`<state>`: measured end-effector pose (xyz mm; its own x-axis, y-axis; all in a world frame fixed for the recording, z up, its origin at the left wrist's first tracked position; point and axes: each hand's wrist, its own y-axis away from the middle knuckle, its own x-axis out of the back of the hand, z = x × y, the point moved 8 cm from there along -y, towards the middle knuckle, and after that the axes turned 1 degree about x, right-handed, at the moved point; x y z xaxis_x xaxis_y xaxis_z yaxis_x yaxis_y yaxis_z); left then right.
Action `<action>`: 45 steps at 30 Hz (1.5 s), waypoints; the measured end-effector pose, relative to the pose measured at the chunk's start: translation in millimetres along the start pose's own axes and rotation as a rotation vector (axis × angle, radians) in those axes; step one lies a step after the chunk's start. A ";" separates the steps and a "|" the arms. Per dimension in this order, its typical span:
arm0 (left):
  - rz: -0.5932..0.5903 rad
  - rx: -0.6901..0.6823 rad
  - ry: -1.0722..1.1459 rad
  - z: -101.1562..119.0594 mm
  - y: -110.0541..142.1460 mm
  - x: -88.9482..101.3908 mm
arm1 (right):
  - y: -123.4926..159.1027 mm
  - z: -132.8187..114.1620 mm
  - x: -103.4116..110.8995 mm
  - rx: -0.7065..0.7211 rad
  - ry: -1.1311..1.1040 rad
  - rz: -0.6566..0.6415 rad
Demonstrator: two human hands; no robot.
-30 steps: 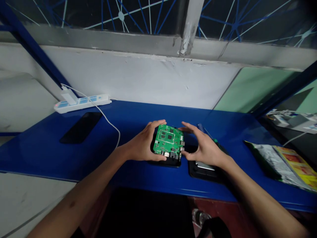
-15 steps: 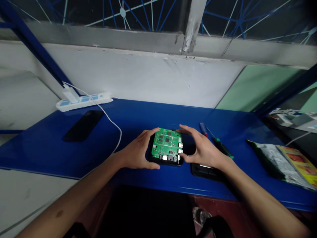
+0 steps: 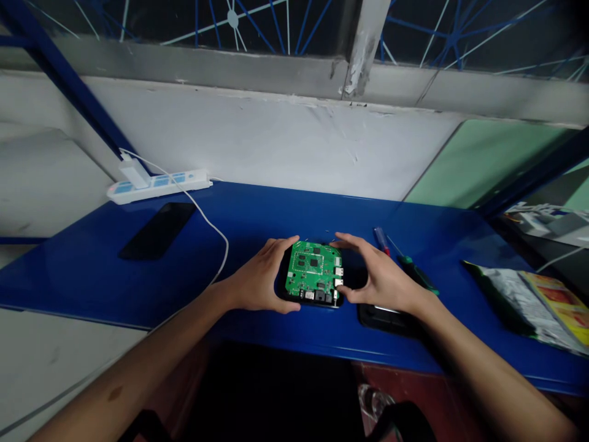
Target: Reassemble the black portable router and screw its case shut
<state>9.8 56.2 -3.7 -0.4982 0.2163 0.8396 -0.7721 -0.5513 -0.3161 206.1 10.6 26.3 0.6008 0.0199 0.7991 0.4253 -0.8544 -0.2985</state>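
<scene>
Green circuit board is sitting in a shallow black shell around the middle of the desk, chip side up, with the metal ports along its right edge and more connectors along the near edge. Left hand is curled round the left side, thumb and fingers spread wide, fingertips up by the far corner and thumb down at the near edge. Right hand is spread into a C too, thumb right at the ports and fingers by the far right corner. Can't tell from here how hard either one is gripping, if at all.

Just under the right hand there's another black case piece with a bit of shiny metal showing, partly hidden by the wrist. Past that hand are a red-and-clear screwdriver and a green-handled one. Way over on the right, a shiny snack-type packet. Off left, a dark phone-shaped slab lies near a white power strip with a charger plugged in, and a white cable loops across the desk.
</scene>
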 end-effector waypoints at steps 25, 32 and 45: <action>-0.149 0.141 0.095 -9.1 -3.0 -7.5 | 1.1 3.8 -3.0 -0.076 -0.065 -0.098; -0.140 0.136 0.116 -8.1 -3.1 -6.3 | 0.0 -0.6 -3.3 -0.086 -0.059 -0.124; -0.190 0.125 0.086 -4.4 -2.8 -5.6 | 1.5 2.2 -6.2 -0.110 -0.090 -0.152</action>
<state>13.1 60.1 -9.5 -0.3845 0.3903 0.8365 -0.8028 -0.5887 -0.0943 204.5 10.4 19.8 0.5954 0.1951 0.7794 0.4422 -0.8895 -0.1151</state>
